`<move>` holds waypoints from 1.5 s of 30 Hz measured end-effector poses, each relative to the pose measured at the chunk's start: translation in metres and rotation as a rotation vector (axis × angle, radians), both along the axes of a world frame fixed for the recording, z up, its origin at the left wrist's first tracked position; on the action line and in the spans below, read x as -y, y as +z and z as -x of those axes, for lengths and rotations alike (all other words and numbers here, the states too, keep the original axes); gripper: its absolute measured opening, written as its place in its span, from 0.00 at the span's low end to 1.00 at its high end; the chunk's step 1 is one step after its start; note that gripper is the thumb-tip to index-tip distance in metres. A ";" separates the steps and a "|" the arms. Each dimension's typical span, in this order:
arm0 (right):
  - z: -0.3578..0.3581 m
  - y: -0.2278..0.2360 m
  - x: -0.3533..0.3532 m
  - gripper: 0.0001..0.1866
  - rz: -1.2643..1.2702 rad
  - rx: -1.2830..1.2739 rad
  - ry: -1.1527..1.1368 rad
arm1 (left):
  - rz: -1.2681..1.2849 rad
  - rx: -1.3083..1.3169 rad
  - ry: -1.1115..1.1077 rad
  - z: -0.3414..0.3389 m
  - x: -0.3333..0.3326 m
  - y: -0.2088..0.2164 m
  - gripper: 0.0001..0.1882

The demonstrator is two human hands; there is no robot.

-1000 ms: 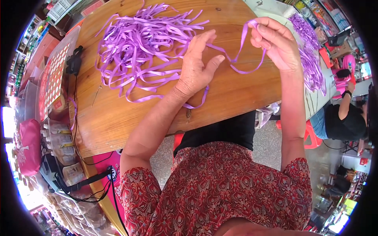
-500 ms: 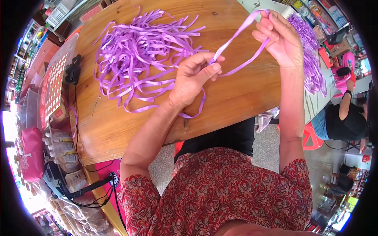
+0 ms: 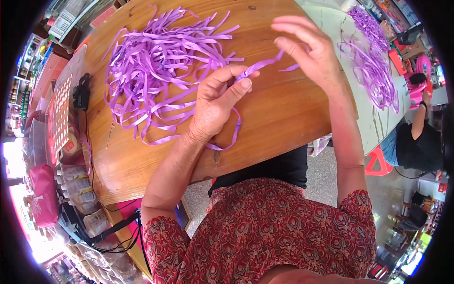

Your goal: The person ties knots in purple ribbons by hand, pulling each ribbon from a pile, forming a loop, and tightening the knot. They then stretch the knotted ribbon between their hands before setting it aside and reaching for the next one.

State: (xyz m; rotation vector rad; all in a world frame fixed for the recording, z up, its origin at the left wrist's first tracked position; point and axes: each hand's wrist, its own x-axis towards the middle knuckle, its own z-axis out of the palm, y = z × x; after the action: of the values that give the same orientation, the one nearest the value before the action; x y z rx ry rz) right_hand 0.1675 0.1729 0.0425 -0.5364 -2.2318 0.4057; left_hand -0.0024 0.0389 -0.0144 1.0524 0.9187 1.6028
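- Pinching a purple ribbon point(image 3: 265, 63) between thumb and fingers, the left hand point(image 3: 217, 97) is positioned above the wooden table point(image 3: 283, 113), just right of the ribbon pile point(image 3: 156, 61).
- The right hand point(image 3: 307, 52) is raised over the table's right portion, fingers extended and spread. The ribbon runs from the left hand toward the right thumb and passes partly behind it; whether the two touch cannot be determined.
- Ribbon pile: loose purple lengths, tangled, lying on the far left part of the table. One strand loops out on the near side of the left hand.
- Table surface: brown wood with visible grain and knots. A black clip-like object point(image 3: 81, 92) is located at the left edge.
- Pale table point(image 3: 376, 128): adjoins on the right and carries a bundle of purple ribbons point(image 3: 376, 83).
- Floor point(image 3: 321, 173): grey, speckled. A red stool point(image 3: 377, 163) stands near the pale table, beside a person in a black top point(image 3: 418, 149).
- Shelves point(image 3: 395, 19): located at the upper right, stocked with small goods; items too small to identify.
- Containers, left of the table: clear plastic compartments point(image 3: 78, 177) hold pale packets. A pink pouch point(image 3: 43, 194) is situated just beside them; contents hidden.
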 end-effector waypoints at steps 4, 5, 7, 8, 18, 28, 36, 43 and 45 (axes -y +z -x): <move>0.018 -0.006 0.011 0.14 0.219 0.036 0.470 | -0.014 -0.043 0.020 0.005 0.000 -0.003 0.11; 0.020 -0.008 0.011 0.14 0.223 0.035 0.476 | -0.009 -0.045 0.025 0.006 -0.001 -0.004 0.11; 0.024 -0.013 0.010 0.13 0.272 0.104 0.484 | 0.038 -0.100 0.074 0.009 -0.002 -0.003 0.11; 0.026 -0.018 0.008 0.11 0.179 0.038 0.448 | 0.043 -0.099 0.076 0.010 -0.004 -0.002 0.11; 0.018 -0.034 0.000 0.07 0.812 0.089 0.346 | 0.169 -0.086 0.020 0.012 -0.007 -0.002 0.10; 0.008 -0.021 -0.012 0.11 0.984 0.192 0.423 | 0.181 -0.193 0.159 0.018 -0.008 0.005 0.08; -0.002 -0.020 -0.022 0.10 1.005 0.127 0.412 | 0.385 -0.127 0.154 0.026 -0.005 0.014 0.15; -0.003 -0.019 -0.025 0.13 0.901 -0.004 0.350 | 0.216 -0.096 0.139 0.022 -0.006 0.007 0.10; -0.002 -0.022 -0.026 0.14 0.935 -0.045 0.366 | 0.184 -0.074 0.131 0.020 -0.005 0.008 0.09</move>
State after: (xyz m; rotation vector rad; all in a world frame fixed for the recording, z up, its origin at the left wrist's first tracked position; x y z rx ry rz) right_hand 0.1693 0.1985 0.0204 -0.5579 -1.9902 1.6631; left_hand -0.0224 0.0442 -0.0061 0.9448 1.1821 1.5598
